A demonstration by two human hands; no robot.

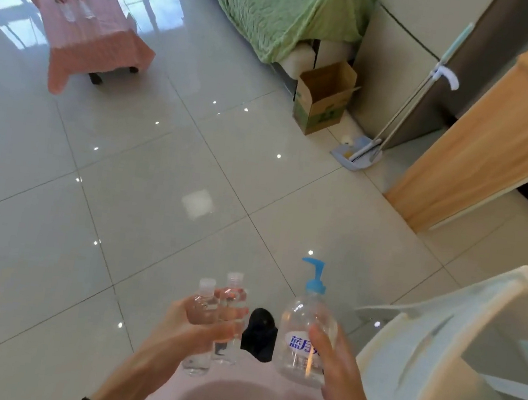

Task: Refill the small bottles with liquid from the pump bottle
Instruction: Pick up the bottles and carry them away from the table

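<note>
Small clear plastic bottles, white-capped: two, side by side and upright, gripped together in the left hand. Clear plastic pump bottle with blue pump head: one, upright, clasped in the right hand. Hands: two, apart, each clamped on its load in the air over the tiled floor; nothing else carries them.

Step, as judged: fetching only, refilling not begun (caps on, fill levels unclear). Next calls for a steady surface and one freed hand to uncap.
</note>
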